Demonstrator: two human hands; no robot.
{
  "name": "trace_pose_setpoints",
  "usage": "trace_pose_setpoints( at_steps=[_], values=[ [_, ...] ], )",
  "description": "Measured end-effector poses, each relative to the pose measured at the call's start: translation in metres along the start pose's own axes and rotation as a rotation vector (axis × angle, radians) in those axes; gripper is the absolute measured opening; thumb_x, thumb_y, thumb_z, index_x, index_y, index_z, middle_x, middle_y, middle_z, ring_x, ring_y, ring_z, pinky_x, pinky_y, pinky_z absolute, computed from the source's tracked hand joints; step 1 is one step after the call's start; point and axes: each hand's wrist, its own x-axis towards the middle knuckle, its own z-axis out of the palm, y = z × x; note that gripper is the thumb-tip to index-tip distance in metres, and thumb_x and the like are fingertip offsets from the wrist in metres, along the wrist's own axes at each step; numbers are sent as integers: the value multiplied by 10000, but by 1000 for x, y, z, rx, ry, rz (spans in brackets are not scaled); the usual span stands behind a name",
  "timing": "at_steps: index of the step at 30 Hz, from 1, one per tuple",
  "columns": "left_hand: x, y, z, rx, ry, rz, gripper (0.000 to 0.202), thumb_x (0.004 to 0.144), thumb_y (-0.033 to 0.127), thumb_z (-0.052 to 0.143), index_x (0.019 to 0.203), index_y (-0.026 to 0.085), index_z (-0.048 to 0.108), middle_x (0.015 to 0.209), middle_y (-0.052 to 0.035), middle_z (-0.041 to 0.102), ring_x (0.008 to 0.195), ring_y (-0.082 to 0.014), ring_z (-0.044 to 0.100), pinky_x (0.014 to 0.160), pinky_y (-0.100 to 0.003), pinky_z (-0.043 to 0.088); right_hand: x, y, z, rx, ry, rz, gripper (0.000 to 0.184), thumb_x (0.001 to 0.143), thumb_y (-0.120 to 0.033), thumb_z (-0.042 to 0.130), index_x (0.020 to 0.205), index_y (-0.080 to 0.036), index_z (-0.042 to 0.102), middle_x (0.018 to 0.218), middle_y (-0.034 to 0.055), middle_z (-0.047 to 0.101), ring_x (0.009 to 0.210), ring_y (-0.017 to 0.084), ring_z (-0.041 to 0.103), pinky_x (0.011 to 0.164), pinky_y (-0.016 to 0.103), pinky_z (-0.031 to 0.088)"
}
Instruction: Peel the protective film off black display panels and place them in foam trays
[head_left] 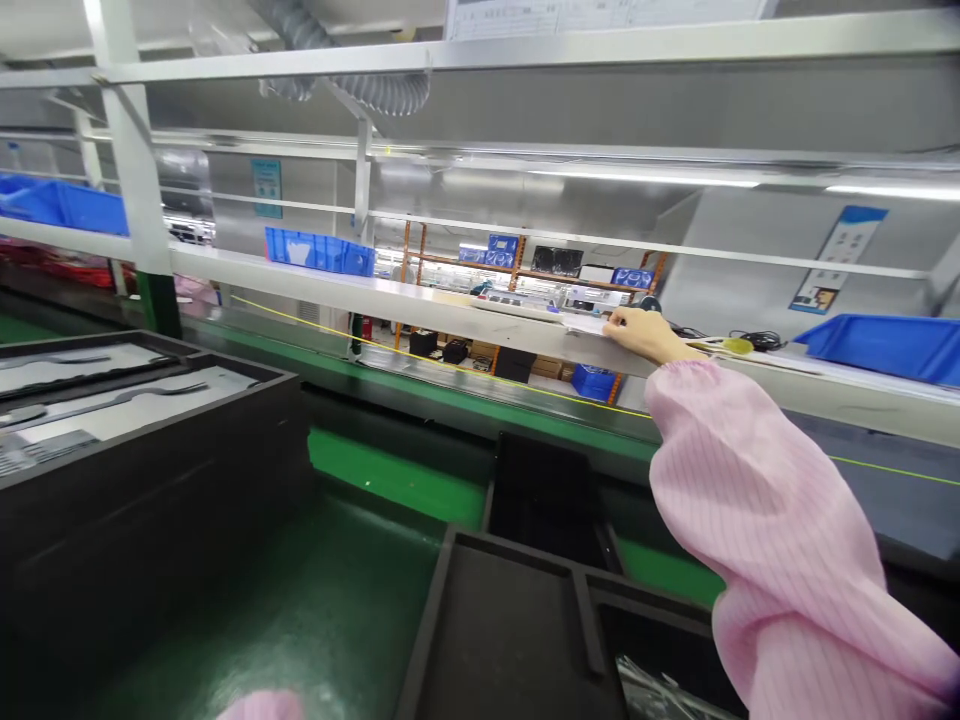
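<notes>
sheet at right hand, long axis roughly along shelf

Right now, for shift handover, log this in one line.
right hand: at flat white item on shelf | left hand: out of view | black tray: bottom centre

On the shelf, two bins are set toward the left, a third bin and cables toward the right; between them, sheets are touched by the right hand. Before and below the shelf, a deep tray is placed left, a compartmented tray nearer the middle. Behind the shelf, racks are stood.
</notes>
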Motion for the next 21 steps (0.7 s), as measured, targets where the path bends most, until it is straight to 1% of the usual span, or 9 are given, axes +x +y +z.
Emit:
trace_pose_setpoints(
  at_steps=[2, 5, 7, 9, 10, 12, 16, 18, 21],
  values=[
    [20, 6, -6, 19, -49, 43, 514, 762, 622, 521, 1098, 249, 630, 968, -61, 697, 917, -237, 661, 776, -369, 553, -2, 1, -2, 4, 14, -12, 209, 893, -319, 572, 940, -117, 589, 973, 56, 577, 925, 182, 550, 870, 390, 445],
    [58, 9, -13, 120, -54, 28, 445, 725, 540, 615, 1099, 301, 640, 1061, -9, 680, 1103, -273, 586, 947, -366, 469, -9, 3, -7, 30, 68, -17, 185, 913, -287, 527, 899, -121, 607, 904, 45, 590, 896, 175, 554, 863, 378, 439],
    [82, 6, -12, 223, 13, -53, 426, 755, 406, 625, 1169, 309, 592, 1258, -36, 587, 1271, -290, 436, 1083, -455, 294, -15, 5, -12, 54, 118, -12, 219, 927, -238, 449, 877, -126, 630, 838, 51, 604, 876, 186, 560, 857, 369, 428],
    [97, -2, -9, 289, 71, -133, 481, 753, 292, 621, 1227, 274, 545, 1416, -98, 426, 1378, -310, 237, 1112, -544, 122, -21, 7, -17, 85, 141, -28, 270, 915, -249, 409, 882, -144, 656, 835, 63, 624, 879, 211, 567, 849, 355, 418],
    [101, -7, -7, 295, 76, -152, 514, 742, 253, 621, 1248, 251, 527, 1458, -123, 354, 1399, -315, 153, 1107, -564, 71, -24, 8, -19, 101, 136, -45, 270, 899, -288, 428, 892, -156, 664, 866, 67, 634, 897, 228, 568, 850, 352, 413],
    [104, -15, -5, 305, 57, -168, 547, 711, 216, 630, 1248, 237, 526, 1498, -133, 272, 1409, -307, 55, 1107, -557, 45, -29, 11, -20, 134, 112, -80, 281, 838, -402, 522, 922, -175, 664, 952, 65, 638, 950, 265, 560, 863, 359, 405],
    [101, -21, -6, 309, 21, -169, 534, 689, 202, 636, 1216, 236, 555, 1517, -136, 224, 1404, -302, -2, 1114, -532, 51, -30, 17, -12, 203, 77, -86, 442, 739, -536, 623, 997, -177, 622, 940, 71, 649, 948, 289, 574, 851, 386, 424],
    [100, -19, -7, 309, 12, -176, 524, 703, 205, 623, 1221, 238, 547, 1520, -136, 215, 1404, -296, -14, 1115, -531, 43, -29, 17, -5, 235, 65, -80, 453, 734, -547, 639, 989, -174, 610, 897, 75, 658, 926, 284, 590, 840, 386, 437],
    [101, -15, -9, 319, -3, -184, 507, 720, 206, 608, 1222, 233, 542, 1526, -133, 200, 1405, -286, -23, 1119, -526, 41, -25, 14, -2, 276, 68, -90, 398, 750, -479, 670, 1006, -184, 591, 916, 58, 661, 924, 246, 602, 854, 353, 448]
  ],
)
